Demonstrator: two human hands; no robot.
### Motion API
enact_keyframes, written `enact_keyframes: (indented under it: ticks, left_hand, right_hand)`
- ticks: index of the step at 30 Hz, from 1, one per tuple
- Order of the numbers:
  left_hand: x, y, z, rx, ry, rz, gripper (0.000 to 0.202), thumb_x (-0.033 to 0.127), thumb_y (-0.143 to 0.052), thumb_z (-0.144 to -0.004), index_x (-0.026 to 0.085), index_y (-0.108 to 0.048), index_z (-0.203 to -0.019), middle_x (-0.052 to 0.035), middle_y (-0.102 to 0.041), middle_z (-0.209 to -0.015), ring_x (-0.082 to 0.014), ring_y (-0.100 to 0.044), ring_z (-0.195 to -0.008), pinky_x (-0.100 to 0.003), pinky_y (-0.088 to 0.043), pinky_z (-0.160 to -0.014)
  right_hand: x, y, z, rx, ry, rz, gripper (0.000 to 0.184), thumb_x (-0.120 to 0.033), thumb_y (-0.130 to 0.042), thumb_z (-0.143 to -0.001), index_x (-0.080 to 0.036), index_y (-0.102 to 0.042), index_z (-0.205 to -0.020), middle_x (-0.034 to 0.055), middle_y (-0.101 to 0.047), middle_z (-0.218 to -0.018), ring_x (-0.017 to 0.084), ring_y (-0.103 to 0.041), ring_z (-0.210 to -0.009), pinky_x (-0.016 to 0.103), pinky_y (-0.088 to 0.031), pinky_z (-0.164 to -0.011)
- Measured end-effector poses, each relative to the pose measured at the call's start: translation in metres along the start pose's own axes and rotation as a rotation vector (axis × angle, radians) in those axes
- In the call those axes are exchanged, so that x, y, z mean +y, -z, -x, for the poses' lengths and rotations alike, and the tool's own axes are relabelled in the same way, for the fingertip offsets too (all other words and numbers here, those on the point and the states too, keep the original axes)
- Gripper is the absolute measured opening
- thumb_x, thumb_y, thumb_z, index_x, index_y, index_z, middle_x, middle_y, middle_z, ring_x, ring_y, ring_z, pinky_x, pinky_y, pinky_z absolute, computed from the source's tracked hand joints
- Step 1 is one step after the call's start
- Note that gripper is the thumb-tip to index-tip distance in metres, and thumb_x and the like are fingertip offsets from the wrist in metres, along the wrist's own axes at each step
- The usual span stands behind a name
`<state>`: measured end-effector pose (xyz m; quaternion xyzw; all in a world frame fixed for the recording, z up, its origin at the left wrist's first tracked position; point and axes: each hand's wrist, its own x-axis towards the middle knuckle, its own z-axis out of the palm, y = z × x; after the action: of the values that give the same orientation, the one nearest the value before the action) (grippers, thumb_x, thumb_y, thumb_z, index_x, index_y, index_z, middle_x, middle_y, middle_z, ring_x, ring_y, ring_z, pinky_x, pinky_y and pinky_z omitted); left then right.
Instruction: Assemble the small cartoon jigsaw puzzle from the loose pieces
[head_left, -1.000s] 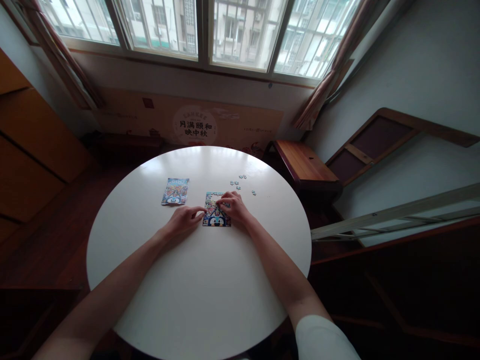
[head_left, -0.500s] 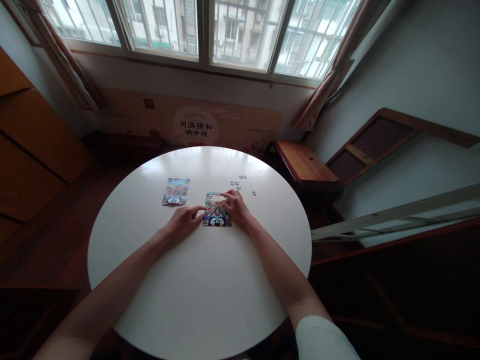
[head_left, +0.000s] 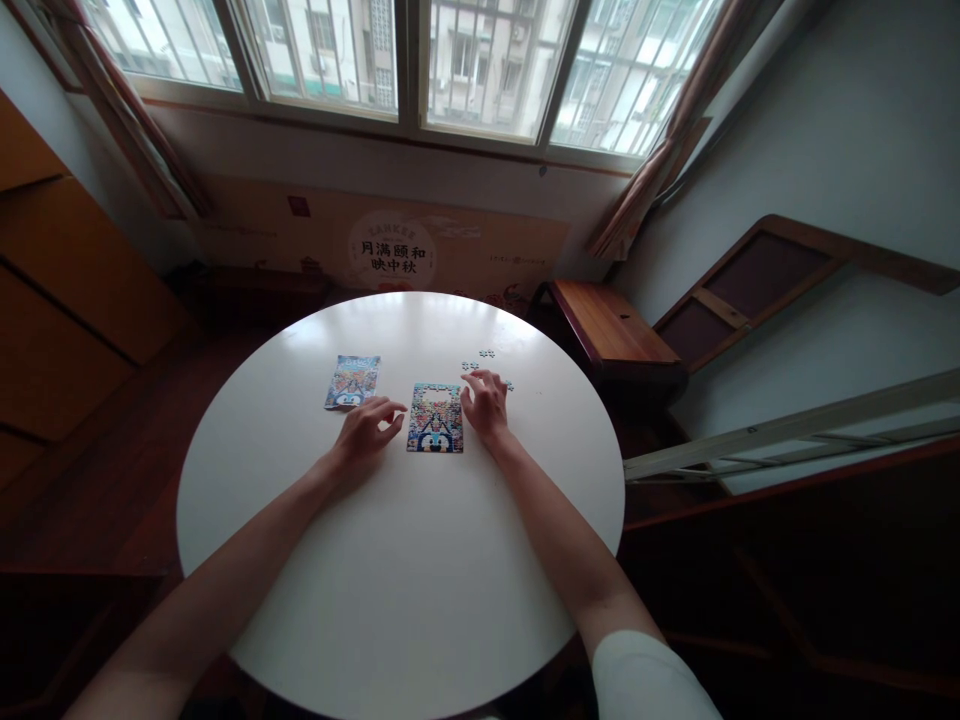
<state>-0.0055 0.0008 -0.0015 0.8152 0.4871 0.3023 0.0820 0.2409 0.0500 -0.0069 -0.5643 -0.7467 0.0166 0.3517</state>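
Note:
A small jigsaw puzzle (head_left: pixel 435 428) with a colourful cartoon picture lies flat on the white round table (head_left: pixel 420 580). Near its top edge a pale gap shows among the joined pieces. My left hand (head_left: pixel 367 428) hovers just left of the puzzle, thumb and index finger apart, nothing between them. To the right of the puzzle's upper corner is my right hand (head_left: pixel 486 402); its fingers are spread and reach over the loose pieces, hiding some of them. Beyond its fingertips lie loose puzzle pieces (head_left: pixel 487 353), and another piece (head_left: pixel 509 386) peeks out on its right.
A printed packet (head_left: pixel 352 382) with the same cartoon picture lies behind my left hand. Past the table stand a low wooden bench (head_left: pixel 615 325) at the right and a wall with barred windows (head_left: pixel 487 70). A metal rail (head_left: pixel 787 425) runs along the right side.
My right hand has moved off the puzzle, to the right and slightly away from me, over the loose pieces. My left hand has lifted back from the puzzle's left edge, its fingers opening.

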Motion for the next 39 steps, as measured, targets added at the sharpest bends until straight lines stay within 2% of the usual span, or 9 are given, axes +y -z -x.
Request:
enact_keyframes:
  ticks: [2,5,10,14,19,25,30,34,39]
  left_hand:
    - [0.0004,0.0004,-0.0004,0.017,-0.036,-0.016,0.032,0.037,-0.045,-0.091,0.019,-0.064,-0.109,-0.0073,-0.065,-0.097,-0.0197,-0.059,-0.092,-0.031,-0.043,-0.085]
    - [0.0006,-0.0012,-0.0013,-0.048,-0.092,-0.054,0.047,0.044,-0.048,-0.089,0.018,-0.052,-0.128,-0.0112,-0.056,-0.125,-0.0245,-0.051,-0.116,-0.038,-0.036,-0.1]
    - [-0.002,-0.0069,-0.0034,-0.233,-0.117,-0.145,0.066,0.057,-0.046,-0.087,0.02,-0.039,-0.141,-0.01,-0.038,-0.147,-0.0299,-0.027,-0.138,-0.046,-0.024,-0.11]
    - [-0.0029,-0.0077,-0.004,-0.31,-0.136,-0.161,0.067,0.06,-0.041,-0.087,0.022,-0.038,-0.142,-0.0073,-0.032,-0.15,-0.0285,-0.023,-0.14,-0.045,-0.019,-0.113]
    - [-0.0014,-0.0064,-0.0034,-0.315,-0.12,-0.175,0.068,0.063,-0.04,-0.087,0.025,-0.036,-0.143,-0.0039,-0.033,-0.15,-0.0266,-0.025,-0.14,-0.044,-0.017,-0.115]
    - [-0.0025,-0.0067,-0.0029,-0.305,-0.119,-0.182,0.066,0.062,-0.04,-0.087,0.026,-0.038,-0.142,-0.0026,-0.034,-0.15,-0.0261,-0.026,-0.139,-0.043,-0.018,-0.115]
    - [-0.0029,-0.007,-0.0031,-0.305,-0.129,-0.195,0.064,0.061,-0.038,-0.088,0.026,-0.038,-0.142,-0.0028,-0.03,-0.152,-0.0261,-0.025,-0.14,-0.043,-0.018,-0.115]
    - [-0.0019,-0.0065,-0.0038,-0.319,-0.144,-0.195,0.065,0.061,-0.038,-0.088,0.027,-0.034,-0.144,-0.0014,-0.024,-0.154,-0.0267,-0.022,-0.141,-0.044,-0.018,-0.114]
    - [-0.0009,-0.0053,-0.004,-0.33,-0.142,-0.189,0.064,0.06,-0.039,-0.089,0.029,-0.034,-0.144,-0.0005,-0.03,-0.151,-0.0286,-0.024,-0.14,-0.047,-0.019,-0.114]
  right_hand:
    - [0.0031,-0.0001,-0.0004,0.029,-0.038,0.02,0.034,-0.012,-0.046,-0.084,-0.018,-0.065,-0.111,0.0123,-0.058,-0.115,0.028,-0.046,-0.111,0.044,-0.034,-0.093]
    - [0.0067,-0.0026,-0.0004,0.028,-0.062,0.028,0.035,-0.012,-0.046,-0.083,-0.018,-0.065,-0.112,0.0119,-0.059,-0.116,0.028,-0.047,-0.111,0.044,-0.034,-0.093]
    - [0.009,-0.0061,-0.0009,-0.023,-0.144,0.048,0.037,-0.017,-0.05,-0.082,-0.019,-0.063,-0.116,0.0116,-0.058,-0.119,0.03,-0.045,-0.113,0.045,-0.034,-0.094]
    - [0.0098,-0.0048,-0.0024,-0.083,-0.225,0.028,0.037,-0.02,-0.051,-0.083,-0.019,-0.062,-0.118,0.0117,-0.056,-0.12,0.029,-0.045,-0.112,0.043,-0.034,-0.096]
    - [0.0087,-0.0014,-0.003,-0.1,-0.232,0.025,0.037,-0.021,-0.05,-0.083,-0.019,-0.062,-0.119,0.0096,-0.057,-0.12,0.027,-0.046,-0.112,0.039,-0.036,-0.097]
    - [0.0085,-0.0006,-0.0031,-0.095,-0.23,0.013,0.035,-0.023,-0.051,-0.083,-0.019,-0.065,-0.116,0.0088,-0.059,-0.119,0.027,-0.047,-0.11,0.04,-0.037,-0.095]
    - [0.0107,-0.0024,-0.0034,-0.112,-0.13,-0.066,0.029,-0.022,-0.05,-0.085,-0.021,-0.069,-0.106,0.0052,-0.063,-0.117,0.024,-0.05,-0.109,0.038,-0.039,-0.096]
    - [0.0105,-0.0027,-0.003,-0.15,-0.031,-0.111,0.028,-0.022,-0.051,-0.086,-0.022,-0.069,-0.106,0.0031,-0.065,-0.115,0.022,-0.051,-0.108,0.037,-0.039,-0.096]
    - [0.0094,-0.0017,-0.0022,-0.172,0.006,-0.078,0.027,-0.022,-0.053,-0.086,-0.022,-0.069,-0.107,0.0023,-0.066,-0.115,0.023,-0.052,-0.107,0.038,-0.04,-0.095]
